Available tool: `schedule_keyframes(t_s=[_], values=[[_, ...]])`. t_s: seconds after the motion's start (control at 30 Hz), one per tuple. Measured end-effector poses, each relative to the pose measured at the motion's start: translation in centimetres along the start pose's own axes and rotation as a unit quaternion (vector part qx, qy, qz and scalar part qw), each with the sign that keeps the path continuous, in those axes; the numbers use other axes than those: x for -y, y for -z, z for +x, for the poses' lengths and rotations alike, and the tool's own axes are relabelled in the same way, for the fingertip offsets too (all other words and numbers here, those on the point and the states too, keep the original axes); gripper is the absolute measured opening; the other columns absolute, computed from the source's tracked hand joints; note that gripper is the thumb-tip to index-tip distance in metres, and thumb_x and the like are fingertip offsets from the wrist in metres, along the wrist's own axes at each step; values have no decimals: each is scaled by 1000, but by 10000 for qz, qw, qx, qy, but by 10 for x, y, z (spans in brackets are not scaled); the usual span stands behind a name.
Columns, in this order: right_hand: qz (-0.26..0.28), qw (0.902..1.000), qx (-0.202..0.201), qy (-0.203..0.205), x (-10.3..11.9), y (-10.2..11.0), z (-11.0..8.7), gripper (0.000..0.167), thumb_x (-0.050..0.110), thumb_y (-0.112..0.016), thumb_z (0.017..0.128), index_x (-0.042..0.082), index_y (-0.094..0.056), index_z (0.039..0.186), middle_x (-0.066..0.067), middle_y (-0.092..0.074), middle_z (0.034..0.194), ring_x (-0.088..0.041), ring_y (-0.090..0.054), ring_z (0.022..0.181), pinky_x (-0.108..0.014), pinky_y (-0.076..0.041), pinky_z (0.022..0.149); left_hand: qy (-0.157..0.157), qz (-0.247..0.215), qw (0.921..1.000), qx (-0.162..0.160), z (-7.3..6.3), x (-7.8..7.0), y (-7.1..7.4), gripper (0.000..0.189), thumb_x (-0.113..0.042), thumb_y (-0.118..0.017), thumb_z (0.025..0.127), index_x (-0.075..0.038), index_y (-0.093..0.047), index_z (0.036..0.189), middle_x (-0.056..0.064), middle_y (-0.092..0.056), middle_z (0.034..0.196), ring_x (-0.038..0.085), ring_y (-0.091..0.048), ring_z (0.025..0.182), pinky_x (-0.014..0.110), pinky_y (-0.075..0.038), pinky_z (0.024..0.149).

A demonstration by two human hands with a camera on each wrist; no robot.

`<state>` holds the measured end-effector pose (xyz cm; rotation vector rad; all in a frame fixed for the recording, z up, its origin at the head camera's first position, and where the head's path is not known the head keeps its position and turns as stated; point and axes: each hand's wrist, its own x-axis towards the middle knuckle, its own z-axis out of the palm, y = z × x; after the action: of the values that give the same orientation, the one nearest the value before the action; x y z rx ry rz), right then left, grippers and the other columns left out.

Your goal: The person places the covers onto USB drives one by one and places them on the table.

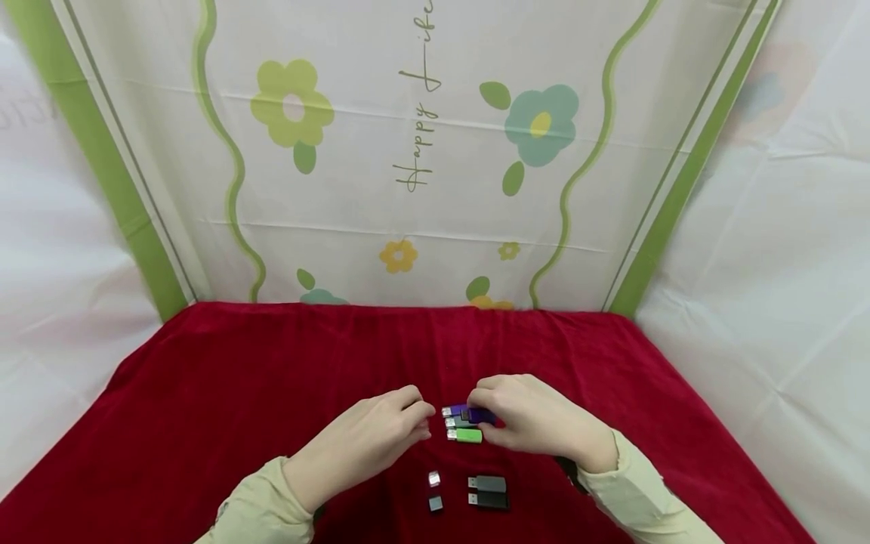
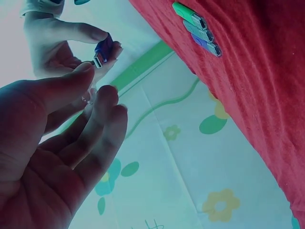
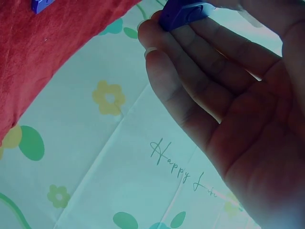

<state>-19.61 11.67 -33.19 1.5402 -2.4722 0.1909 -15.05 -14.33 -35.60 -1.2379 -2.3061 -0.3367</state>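
My right hand [image 1: 537, 419] pinches a purple USB stick [image 2: 106, 46] between thumb and fingers, its metal plug pointing toward the left hand. The same stick [image 3: 183, 15] shows at the top of the right wrist view. My left hand [image 1: 374, 434] is close by, thumb and fingertips pinching a small clear piece [image 2: 89, 98], mostly hidden by the fingers; its kind is hard to tell. Under the right hand lie a green USB stick [image 1: 469, 435], a grey USB stick [image 1: 461, 423] and another purple USB stick [image 1: 455, 411], side by side with plugs to the left.
Nearer on the red cloth [image 1: 272, 378] lie a second grey USB stick [image 1: 491, 483] and a black USB stick [image 1: 492, 500]. To their left are a shiny small piece [image 1: 434, 478] and a small grey piece [image 1: 436, 504]. A flowered white curtain [image 1: 421, 211] stands behind.
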Motion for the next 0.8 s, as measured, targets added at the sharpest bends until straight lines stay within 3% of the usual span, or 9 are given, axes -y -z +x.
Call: schedule_keyframes(t_s=[0.53, 0.8], values=[[-36, 9997, -204, 150, 2, 0, -1, 17, 9, -77, 74, 16, -65, 85, 12, -52, 76, 0, -44, 64, -14, -40, 56, -194, -20, 9997, 144, -1, -3, -4, 23, -11, -84, 79, -9, -66, 94, -2, -53, 87, 5, -53, 69, 6, -42, 64], [-88, 9991, -330, 253, 2, 2, -1, 18, 8, -76, 74, 14, -66, 88, 11, -53, 77, 0, -44, 65, -13, -40, 57, -299, 47, 9995, 64, 0, -3, -5, 20, -12, -81, 83, -9, -64, 92, -3, -49, 85, 3, -49, 66, 4, -38, 61]])
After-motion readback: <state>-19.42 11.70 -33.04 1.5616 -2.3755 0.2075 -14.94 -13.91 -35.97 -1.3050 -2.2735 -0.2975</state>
